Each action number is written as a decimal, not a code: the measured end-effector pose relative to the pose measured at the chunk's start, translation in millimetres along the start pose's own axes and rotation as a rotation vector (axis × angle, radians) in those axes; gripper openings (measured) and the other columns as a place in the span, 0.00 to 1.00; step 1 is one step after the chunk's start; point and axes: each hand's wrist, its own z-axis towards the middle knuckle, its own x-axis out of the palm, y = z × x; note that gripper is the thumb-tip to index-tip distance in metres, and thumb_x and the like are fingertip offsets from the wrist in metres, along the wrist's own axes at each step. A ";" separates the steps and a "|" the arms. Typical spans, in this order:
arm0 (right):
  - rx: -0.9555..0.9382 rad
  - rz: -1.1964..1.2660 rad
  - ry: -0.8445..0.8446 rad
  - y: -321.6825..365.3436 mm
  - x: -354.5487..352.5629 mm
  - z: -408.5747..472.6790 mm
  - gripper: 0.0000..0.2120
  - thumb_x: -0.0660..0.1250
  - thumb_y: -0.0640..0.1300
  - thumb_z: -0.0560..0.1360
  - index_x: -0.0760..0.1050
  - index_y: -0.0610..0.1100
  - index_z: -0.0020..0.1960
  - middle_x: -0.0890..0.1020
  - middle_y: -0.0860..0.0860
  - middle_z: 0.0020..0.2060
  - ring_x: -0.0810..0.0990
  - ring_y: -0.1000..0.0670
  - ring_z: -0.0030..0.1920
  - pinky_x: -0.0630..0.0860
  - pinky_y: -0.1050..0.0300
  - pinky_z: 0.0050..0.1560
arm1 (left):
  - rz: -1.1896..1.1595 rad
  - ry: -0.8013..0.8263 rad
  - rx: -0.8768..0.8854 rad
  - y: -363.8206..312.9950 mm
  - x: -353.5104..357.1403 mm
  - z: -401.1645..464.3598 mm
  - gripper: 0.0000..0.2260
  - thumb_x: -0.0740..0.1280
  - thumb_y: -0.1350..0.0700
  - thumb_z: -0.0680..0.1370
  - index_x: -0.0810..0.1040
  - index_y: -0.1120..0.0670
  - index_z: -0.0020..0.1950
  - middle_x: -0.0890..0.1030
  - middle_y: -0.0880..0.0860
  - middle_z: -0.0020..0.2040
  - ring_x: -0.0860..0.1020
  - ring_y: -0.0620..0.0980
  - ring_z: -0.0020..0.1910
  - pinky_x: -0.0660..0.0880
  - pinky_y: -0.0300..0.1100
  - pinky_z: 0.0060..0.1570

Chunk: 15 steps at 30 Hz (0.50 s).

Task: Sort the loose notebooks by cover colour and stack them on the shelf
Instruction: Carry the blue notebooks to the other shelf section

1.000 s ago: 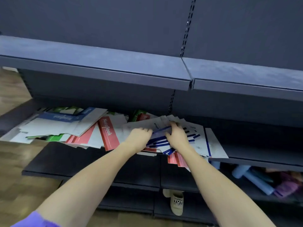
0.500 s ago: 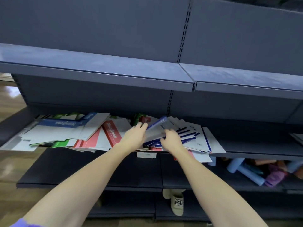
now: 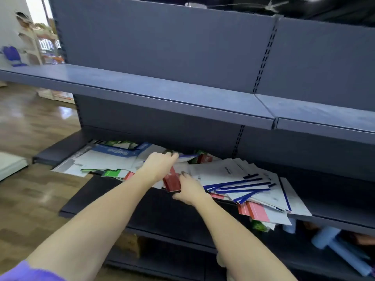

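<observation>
Left grip (image 3: 160,165) curled around blue-edged notebook (image 3: 185,157).

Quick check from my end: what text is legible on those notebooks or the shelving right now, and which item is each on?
"NoteBook": white letters on the blue notebook, seen upside down, just legible.
White letters on the red notebook between the hands: blurred, unreadable.
White mark on the red cover at the back: unreadable.
Dark print on the white cover: too small to read.
Shelf: no signs or labels visible.
</observation>
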 end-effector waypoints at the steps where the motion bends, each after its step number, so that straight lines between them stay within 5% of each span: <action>1: 0.002 -0.053 -0.014 3.0 5.8 1.2 0.35 0.73 0.53 0.68 0.66 0.46 0.72 0.70 0.44 0.69 0.74 0.41 0.65 0.73 0.47 0.64 | -0.042 0.033 -0.036 3.5 5.5 -4.7 0.19 0.62 0.64 0.79 0.64 0.55 0.69 0.77 0.55 0.60 0.80 0.58 0.53 0.67 0.46 0.40; 8: -0.006 -0.283 -0.192 7.7 29.3 5.6 0.21 0.63 0.36 0.75 0.69 0.43 0.68 0.77 0.45 0.63 0.76 0.44 0.62 0.68 0.52 0.61 | -0.342 0.072 -0.146 11.2 23.4 -25.4 0.18 0.61 0.65 0.78 0.68 0.56 0.67 0.79 0.58 0.57 0.78 0.59 0.55 0.72 0.48 0.47; 11: 0.057 -0.126 -0.219 5.2 16.0 2.5 0.18 0.58 0.34 0.77 0.70 0.44 0.65 0.82 0.44 0.52 0.80 0.40 0.53 0.70 0.53 0.45 | -0.389 0.044 -0.173 9.8 28.5 -25.1 0.16 0.64 0.64 0.77 0.70 0.55 0.64 0.81 0.57 0.55 0.79 0.58 0.52 0.75 0.49 0.49; 15: 0.127 0.214 -0.266 -2.9 2.1 1.7 0.18 0.56 0.36 0.80 0.71 0.45 0.69 0.82 0.42 0.55 0.79 0.39 0.54 0.74 0.51 0.48 | -0.391 0.000 -0.270 7.9 21.5 -13.3 0.16 0.63 0.65 0.78 0.70 0.54 0.65 0.82 0.57 0.53 0.80 0.59 0.50 0.71 0.47 0.43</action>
